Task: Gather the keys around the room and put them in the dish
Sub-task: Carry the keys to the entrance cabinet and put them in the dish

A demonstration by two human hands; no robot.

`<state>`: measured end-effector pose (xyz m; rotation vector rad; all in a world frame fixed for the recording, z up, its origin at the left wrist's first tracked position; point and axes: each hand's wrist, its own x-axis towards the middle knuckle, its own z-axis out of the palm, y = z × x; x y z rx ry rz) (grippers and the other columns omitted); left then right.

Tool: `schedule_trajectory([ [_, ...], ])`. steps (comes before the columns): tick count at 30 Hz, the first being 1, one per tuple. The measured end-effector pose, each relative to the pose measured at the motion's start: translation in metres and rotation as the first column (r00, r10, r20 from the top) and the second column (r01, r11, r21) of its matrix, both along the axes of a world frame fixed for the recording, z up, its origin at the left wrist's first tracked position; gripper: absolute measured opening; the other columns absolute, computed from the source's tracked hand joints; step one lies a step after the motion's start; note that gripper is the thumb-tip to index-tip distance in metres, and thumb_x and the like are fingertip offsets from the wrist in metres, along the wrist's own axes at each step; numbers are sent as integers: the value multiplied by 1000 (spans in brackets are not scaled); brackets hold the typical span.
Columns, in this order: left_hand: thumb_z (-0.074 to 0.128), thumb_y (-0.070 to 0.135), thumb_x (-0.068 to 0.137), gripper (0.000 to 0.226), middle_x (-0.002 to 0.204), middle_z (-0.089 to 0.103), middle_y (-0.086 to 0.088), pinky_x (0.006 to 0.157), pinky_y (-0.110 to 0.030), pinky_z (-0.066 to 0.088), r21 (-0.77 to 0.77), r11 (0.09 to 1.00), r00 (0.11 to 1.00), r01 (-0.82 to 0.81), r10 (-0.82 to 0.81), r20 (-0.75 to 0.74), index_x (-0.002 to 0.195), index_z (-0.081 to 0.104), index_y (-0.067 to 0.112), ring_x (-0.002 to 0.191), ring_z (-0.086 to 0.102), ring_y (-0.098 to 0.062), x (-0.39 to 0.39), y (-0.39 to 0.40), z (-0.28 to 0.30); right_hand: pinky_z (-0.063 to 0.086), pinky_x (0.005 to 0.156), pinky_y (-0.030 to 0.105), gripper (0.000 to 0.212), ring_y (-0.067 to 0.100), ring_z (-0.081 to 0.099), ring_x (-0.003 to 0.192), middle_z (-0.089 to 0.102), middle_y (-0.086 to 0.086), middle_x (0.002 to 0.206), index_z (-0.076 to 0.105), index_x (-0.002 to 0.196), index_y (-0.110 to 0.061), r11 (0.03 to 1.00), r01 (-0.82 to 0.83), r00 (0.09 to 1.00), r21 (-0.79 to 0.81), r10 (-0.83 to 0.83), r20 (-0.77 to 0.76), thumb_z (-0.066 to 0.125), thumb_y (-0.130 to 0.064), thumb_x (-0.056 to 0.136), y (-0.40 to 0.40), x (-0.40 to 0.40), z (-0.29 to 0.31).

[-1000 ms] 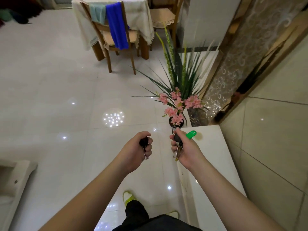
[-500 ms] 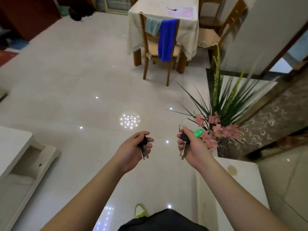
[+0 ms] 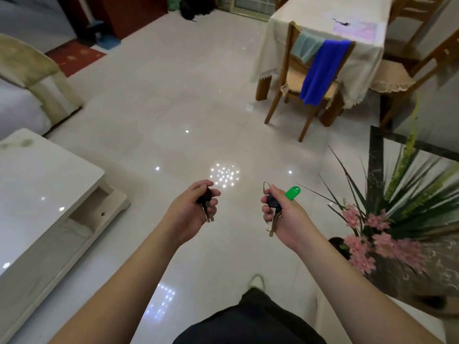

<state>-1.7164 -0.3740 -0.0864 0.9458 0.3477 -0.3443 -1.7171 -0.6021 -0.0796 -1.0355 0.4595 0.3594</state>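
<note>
Both hands held out over the tiled floor, each gripping keys.

The left hand (image 3: 191, 212) has its fingers curled round a black-headed key (image 3: 205, 203), the metal blade sticking down out of the fist. The right hand (image 3: 285, 214) is closed round a bunch of keys (image 3: 272, 214) with a black head, two blades hanging below the fingers, a wire ring poking up above the thumb and a green tag (image 3: 292, 193) jutting out to the side. The two hands are level and apart, not touching. Taking the plant with pink flowers (image 3: 380, 234) as the landmark: the bunch of keys is near it on its left, the single key further left, a white low table (image 3: 37, 194) far to the left, and a wooden chair (image 3: 305, 95) draped with a blue cloth (image 3: 323, 70) beyond it, pushed up to a table with a cream cloth (image 3: 323, 18). No dish can be seen.
</note>
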Motion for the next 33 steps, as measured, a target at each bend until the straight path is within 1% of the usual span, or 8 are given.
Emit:
schedule_trajectory([
  [6,44,10,98,19,85,71,-12,57,-29,48,44,996,996,-81,82,-23,103,62,9,65,60,-20,53,7,-16,41,48,21,17,12,53,55,62,2,70,64,86,-13,998,-68,998,14,68,-9,65,-30,88,18,76,-14],
  [11,44,9,97,20,85,70,-14,56,-30,49,95,986,987,-134,141,-72,102,63,8,65,61,-22,119,7,-26,42,48,21,18,12,53,55,63,1,71,63,87,-13,990,-136,990,37,137,-23,68,-31,87,12,155,-24],
  [16,47,10,95,23,85,70,-13,57,-30,50,106,978,980,-182,189,-61,93,69,13,65,62,-22,181,1,-19,41,46,21,18,12,53,53,63,1,70,63,86,-13,982,-187,981,26,188,-48,66,-31,89,4,230,-23],
  [19,47,11,94,21,86,70,-13,58,-30,50,98,978,980,-186,192,-54,96,68,13,66,62,-22,206,1,-12,41,46,21,17,11,52,53,62,0,70,63,86,-14,975,-219,974,36,221,-57,65,-31,89,12,265,-20],
  [23,45,10,96,20,84,69,-13,57,-30,49,101,967,969,-234,240,-57,98,65,11,65,61,-22,239,21,-11,41,46,22,17,12,52,53,63,1,71,63,87,-14,960,-277,958,47,280,-56,66,-30,89,38,309,-21],
  [27,45,10,96,24,83,69,-14,56,-30,50,83,953,952,-292,298,-67,92,69,12,64,61,-22,278,58,-21,41,46,22,14,12,51,52,63,1,70,62,88,-14,945,-321,945,60,324,-44,66,-27,89,76,355,-25],
  [33,44,9,97,21,82,69,-14,54,-29,48,66,941,939,-331,335,-72,95,64,11,61,60,-22,350,131,-30,40,46,22,15,12,49,52,63,3,74,58,98,-10,935,-355,935,12,355,-24,65,-20,89,156,433,-30],
])
